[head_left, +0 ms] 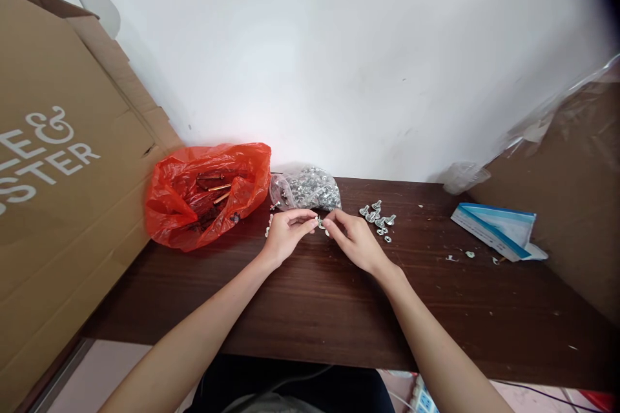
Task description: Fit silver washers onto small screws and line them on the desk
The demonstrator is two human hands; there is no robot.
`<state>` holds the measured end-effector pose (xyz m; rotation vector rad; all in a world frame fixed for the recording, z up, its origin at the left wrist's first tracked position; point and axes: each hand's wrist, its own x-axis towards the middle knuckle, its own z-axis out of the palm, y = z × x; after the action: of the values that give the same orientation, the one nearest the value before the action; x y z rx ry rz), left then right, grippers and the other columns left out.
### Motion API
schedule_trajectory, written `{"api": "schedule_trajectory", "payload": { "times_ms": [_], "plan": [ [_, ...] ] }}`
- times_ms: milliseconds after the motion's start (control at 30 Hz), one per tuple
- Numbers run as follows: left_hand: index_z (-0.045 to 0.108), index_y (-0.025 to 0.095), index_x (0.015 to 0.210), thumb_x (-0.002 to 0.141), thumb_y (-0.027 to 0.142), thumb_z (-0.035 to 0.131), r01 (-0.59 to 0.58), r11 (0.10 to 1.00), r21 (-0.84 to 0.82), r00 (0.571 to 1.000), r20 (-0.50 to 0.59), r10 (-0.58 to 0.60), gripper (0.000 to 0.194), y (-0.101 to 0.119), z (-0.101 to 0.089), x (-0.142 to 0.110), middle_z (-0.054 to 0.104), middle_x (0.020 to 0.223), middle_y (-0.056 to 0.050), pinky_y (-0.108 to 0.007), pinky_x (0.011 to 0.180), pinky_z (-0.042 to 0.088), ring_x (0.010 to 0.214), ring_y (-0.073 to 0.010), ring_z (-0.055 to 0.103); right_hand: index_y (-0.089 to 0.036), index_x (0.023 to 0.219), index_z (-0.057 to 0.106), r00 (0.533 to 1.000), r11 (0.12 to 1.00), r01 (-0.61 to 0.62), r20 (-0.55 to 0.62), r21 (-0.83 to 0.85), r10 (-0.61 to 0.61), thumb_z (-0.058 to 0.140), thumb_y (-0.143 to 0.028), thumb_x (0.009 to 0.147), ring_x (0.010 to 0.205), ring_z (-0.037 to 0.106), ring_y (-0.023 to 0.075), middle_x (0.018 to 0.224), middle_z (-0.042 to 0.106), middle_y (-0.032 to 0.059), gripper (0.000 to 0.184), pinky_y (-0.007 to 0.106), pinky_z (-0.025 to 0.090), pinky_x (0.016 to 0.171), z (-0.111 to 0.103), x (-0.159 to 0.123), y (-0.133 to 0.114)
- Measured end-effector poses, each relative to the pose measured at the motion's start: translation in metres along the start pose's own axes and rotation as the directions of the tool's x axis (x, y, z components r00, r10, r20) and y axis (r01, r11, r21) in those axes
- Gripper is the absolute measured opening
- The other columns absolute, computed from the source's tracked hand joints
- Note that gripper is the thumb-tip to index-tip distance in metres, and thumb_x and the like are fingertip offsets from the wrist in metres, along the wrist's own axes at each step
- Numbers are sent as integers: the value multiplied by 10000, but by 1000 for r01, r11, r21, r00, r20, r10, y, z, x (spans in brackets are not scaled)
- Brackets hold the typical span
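Pinching a small silvery metal piece (316,220) between thumb and fingertips, your left hand (287,232) meets your right hand (357,240) above the desk (314,316), a dark brown, wood-grained surface. The right grip is drawn in close to the piece; whether it grasps anything cannot be told. Careful handling here would call for a light hold by the edges, the left grip steady, the right fingers making small, square-on movements, and both wrists low so that a slip falls only onto the wood.

Just beyond your left hand sits a clear plastic bag of silvery metal parts (314,190), beside an open red plastic bag (167,210) with copper-coloured rods (220,188) inside. Past your right hand lies a loose cluster of silvery metal fasteners (375,214), flat pieces at its near edge. Farther right rests a folded blue-and-white packet (491,232). Brown cardboard with white lettering (58,219) flanks your left, more brown cardboard (552,187) your right, before a marked white wall (339,64).
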<state>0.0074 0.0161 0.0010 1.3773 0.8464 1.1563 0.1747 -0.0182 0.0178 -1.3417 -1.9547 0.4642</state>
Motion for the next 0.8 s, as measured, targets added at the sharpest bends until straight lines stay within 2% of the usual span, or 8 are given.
{"api": "schedule_trajectory", "payload": {
  "times_ms": [67,167,233,300,467,600,700,800],
  "plan": [
    [699,120,840,650,303,738,11,1000,-7,1000,-6,-11,267,0,0,0,702,776,-60,-284,657,541,695,-161,640,-195,759,565,1000,1000,-7,3,-23,7,351,-406,941,575,538,146,636,594,9,351,247,394,583,0,0,0],
    [701,117,844,654,302,736,16,1000,-2,1000,-12,-16,268,0,1,-1,708,789,-66,-282,657,539,693,-160,644,-205,924,569,999,999,-34,-20,-37,33,467,-412,894,542,530,140,648,605,-16,233,239,384,566,-1,0,-1],
    [701,115,844,661,305,732,16,1000,7,1000,-5,-16,265,0,1,-1,710,802,-68,-278,659,538,698,-159,647,-202,851,577,1000,999,-19,2,-39,19,444,-406,906,553,539,139,657,613,-10,250,238,386,574,0,0,-1],
    [700,115,844,658,306,736,20,1000,9,1000,0,-20,269,-1,1,-1,711,813,-71,-280,662,539,712,-165,651,-198,727,568,1000,999,-6,29,-40,7,357,-400,941,580,553,144,650,613,3,362,241,389,587,0,0,-1],
    [700,117,865,674,319,724,11,1000,15,1000,-6,-11,279,-3,0,-1,712,842,-79,-292,689,537,725,-170,654,-208,910,555,999,999,-24,32,-23,25,468,-404,892,538,534,138,630,600,-24,216,237,388,565,0,0,-2],
    [702,114,869,672,325,725,23,999,26,1000,-14,-22,289,-3,0,-1,713,828,-79,-291,674,534,698,-165,650,-205,805,556,998,1000,-11,58,-28,13,347,-370,945,555,532,138,632,590,-10,301,240,384,575,0,0,-3],
    [703,113,860,677,323,722,16,999,36,1000,-26,-15,280,-1,1,0,712,840,-78,-287,678,533,699,-162,647,-211,900,539,997,999,-23,75,-30,25,443,-381,907,533,518,135,617,575,-32,195,236,374,560,0,0,-2],
    [701,114,867,682,327,719,16,999,35,999,-29,-15,283,-2,0,-1,711,821,-75,-286,667,535,691,-163,648,-209,790,532,995,999,-8,101,-45,13,381,-367,935,558,521,134,624,571,-20,263,235,366,574,0,0,-2]
  ]
}}
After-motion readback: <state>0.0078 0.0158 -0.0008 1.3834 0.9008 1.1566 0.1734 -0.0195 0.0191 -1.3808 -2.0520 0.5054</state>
